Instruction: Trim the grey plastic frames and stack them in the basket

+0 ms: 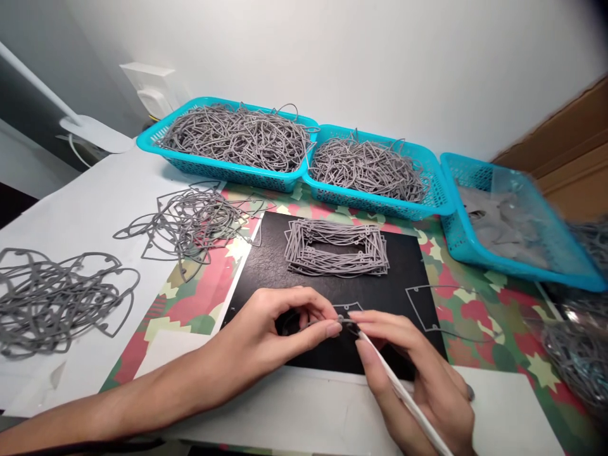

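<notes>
My left hand (280, 326) pinches a thin grey rubber gasket (342, 309) over the black mat (266, 266), thumb and forefinger closed on it. My right hand (418, 373) meets it from the right, fingers closed round a slim white stick tool (408, 399) whose tip touches the same gasket. A neat stack of grey gaskets (335, 248) lies on the mat just beyond my hands. A single gasket outline (427, 307) lies at the mat's right edge.
Two turquoise baskets (223, 171) (375, 201) full of tangled grey gaskets stand at the back; a third basket (517, 263) on the right holds grey scraps. Loose gasket piles (190, 221) (52, 297) lie on white paper to the left. A white lamp (95, 130) stands far left.
</notes>
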A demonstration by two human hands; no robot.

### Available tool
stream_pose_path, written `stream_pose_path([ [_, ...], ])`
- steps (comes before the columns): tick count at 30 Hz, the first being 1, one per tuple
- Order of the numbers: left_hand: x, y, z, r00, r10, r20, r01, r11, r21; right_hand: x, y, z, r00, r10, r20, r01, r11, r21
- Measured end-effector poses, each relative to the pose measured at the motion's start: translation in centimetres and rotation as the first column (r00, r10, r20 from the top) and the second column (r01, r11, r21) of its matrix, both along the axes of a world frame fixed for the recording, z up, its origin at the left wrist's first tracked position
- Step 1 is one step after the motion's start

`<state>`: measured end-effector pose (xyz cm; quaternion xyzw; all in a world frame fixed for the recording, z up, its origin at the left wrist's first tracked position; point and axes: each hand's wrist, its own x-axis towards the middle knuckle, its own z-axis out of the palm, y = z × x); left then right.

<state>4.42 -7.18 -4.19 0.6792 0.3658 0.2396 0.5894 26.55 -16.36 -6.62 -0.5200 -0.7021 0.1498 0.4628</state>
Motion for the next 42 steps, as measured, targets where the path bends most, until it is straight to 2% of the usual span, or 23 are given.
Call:
stream_pose_path([
  [2, -0.2, 0.1, 0.3, 0.999, -0.027, -0.022, 0.028, 0.999, 0.042, -0.1, 0.1, 0.3, 1.000, 0.011, -0.009, -0.011, 1.000, 0.014],
  [4, -0.6, 0.3, 0.8, 0.992, -0.098, -0.074, 0.106, 0.988, 0.108, -0.1, 0.2, 0.6, 0.999, 0.040, 0.016, -0.040, 0.999, 0.030],
  [8, -2.0, 0.9, 1.7, 0.930, -0.320, -0.180, 0.351, 0.918, 0.184, 0.5, -0.1, 1.3, 0.994, 0.106, 0.038, -0.109, 0.989, 0.101],
  [10, -2.6, 1.3, 2.0, 0.912, -0.353, -0.209, 0.394, 0.896, 0.207, 1.0, -0.2, 1.4, 0.997, 0.059, 0.042, -0.063, 0.992, 0.108],
  [13, -3.4, 2.2, 2.2, 0.926, -0.285, -0.247, 0.352, 0.888, 0.295, 1.7, 0.2, 1.4, 0.983, -0.125, 0.134, 0.103, 0.982, 0.160],
  [16, -4.4, 3.1, 2.3, 0.922, -0.203, -0.330, 0.320, 0.879, 0.353, 1.9, 1.2, 1.2, 0.948, -0.192, 0.253, 0.142, 0.969, 0.201],
  [20, -5.8, 3.3, 2.4, 0.868, -0.217, -0.446, 0.357, 0.898, 0.257, 1.7, 2.1, 0.5, 0.919, -0.110, 0.379, 0.131, 0.991, -0.029],
  [23, -6.5, 2.5, 2.5, 0.857, -0.210, -0.470, 0.346, 0.911, 0.224, 1.7, 2.2, 0.0, 0.911, -0.102, 0.399, 0.161, 0.980, -0.116],
  [26, -6.7, 1.7, 2.5, 0.873, -0.199, -0.445, 0.339, 0.904, 0.260, 1.8, 2.1, -0.2, 0.901, -0.092, 0.423, 0.173, 0.972, -0.158],
  [32, -6.8, 0.4, 1.4, 0.866, -0.151, -0.476, 0.347, 0.867, 0.357, 1.6, 2.5, 0.1, 0.873, 0.026, 0.488, 0.106, 0.965, -0.240],
  [39, -6.8, -0.3, 1.2, 0.862, -0.124, -0.491, 0.323, 0.882, 0.344, 3.1, 2.5, 0.8, 0.880, 0.006, 0.475, 0.123, 0.963, -0.239],
  [42, -6.3, -0.5, 0.8, 0.874, -0.067, -0.481, 0.262, 0.898, 0.353, 3.5, 2.6, 2.1, 0.905, 0.120, 0.407, -0.017, 0.969, -0.247],
])
